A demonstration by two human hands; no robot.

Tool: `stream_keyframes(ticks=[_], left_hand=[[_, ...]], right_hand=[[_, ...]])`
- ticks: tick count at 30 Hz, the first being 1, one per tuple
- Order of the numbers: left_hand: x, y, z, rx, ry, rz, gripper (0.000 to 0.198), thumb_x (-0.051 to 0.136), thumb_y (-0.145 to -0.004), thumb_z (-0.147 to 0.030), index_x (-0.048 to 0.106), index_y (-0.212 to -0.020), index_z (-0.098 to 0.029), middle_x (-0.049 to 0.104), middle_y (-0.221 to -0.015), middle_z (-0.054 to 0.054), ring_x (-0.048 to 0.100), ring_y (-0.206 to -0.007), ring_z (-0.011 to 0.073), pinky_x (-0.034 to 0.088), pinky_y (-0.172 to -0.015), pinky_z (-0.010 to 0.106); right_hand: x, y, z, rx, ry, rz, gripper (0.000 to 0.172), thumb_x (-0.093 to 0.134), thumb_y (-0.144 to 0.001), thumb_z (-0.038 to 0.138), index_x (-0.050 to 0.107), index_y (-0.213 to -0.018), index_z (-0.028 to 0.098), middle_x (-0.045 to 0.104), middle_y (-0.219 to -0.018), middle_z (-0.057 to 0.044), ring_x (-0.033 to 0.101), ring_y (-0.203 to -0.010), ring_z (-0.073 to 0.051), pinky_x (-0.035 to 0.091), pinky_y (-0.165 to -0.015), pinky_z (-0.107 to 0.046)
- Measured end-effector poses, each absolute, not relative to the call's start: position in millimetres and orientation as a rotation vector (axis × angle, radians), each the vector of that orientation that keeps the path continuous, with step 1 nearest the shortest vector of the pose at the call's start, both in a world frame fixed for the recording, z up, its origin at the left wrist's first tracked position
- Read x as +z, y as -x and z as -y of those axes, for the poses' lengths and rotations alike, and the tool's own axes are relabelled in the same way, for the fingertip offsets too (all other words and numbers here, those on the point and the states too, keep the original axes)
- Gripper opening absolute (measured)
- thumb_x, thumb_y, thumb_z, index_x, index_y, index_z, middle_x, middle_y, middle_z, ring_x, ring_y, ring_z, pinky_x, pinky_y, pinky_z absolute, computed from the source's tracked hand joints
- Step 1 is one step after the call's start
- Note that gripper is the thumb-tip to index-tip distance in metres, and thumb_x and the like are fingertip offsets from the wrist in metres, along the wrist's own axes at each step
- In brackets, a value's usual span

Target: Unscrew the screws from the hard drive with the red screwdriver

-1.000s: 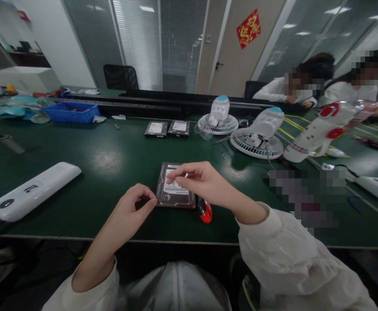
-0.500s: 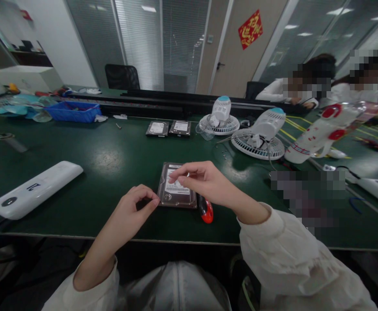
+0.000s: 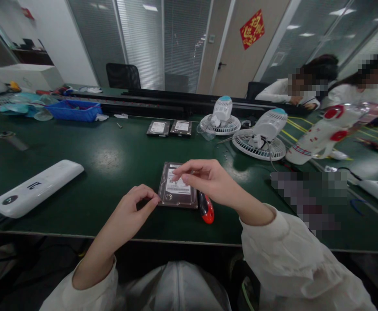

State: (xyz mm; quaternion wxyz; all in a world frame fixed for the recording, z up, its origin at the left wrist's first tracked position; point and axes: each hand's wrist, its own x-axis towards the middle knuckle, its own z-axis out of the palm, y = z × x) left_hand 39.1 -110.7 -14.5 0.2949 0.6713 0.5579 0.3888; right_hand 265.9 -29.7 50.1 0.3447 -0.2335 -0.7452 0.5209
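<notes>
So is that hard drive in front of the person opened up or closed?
Closed. The hard drive lies flat, its top cover with the white label in place; no insides show.

The hard drive [image 3: 177,190] lies on the table [image 3: 111,160] before me, with my left hand [image 3: 133,211] at its near left corner and my right hand [image 3: 204,179] over it. A small tool [image 3: 205,208] lies just to its right, and two more drives [image 3: 169,128] lie behind.

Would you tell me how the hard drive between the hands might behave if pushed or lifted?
The hard drive looks like a rigid metal slab, so probably stiff and heavy for its size. Lying flat on the table, it should slide, not roll.
</notes>
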Motion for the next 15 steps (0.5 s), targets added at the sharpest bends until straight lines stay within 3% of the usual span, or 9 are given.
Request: stream_keyframes(ticks=[15], left_hand=[[-13.1,-39.0,111.9,1.029,-1.788,-1.471,0.029,0.055,-0.095,-0.042,0.071,-0.079,-0.024,0.07,-0.09,0.003,0.064,-0.091,0.0231,0.048,-0.087,0.037]], right_hand=[[55.7,-270.0,30.7,1.351,0.616,1.91,0.015,0.071,-0.09,0.024,0.075,-0.099,0.013,0.077,-0.096,-0.004,0.07,-0.086,-0.01,0.057,-0.077,-0.022]])
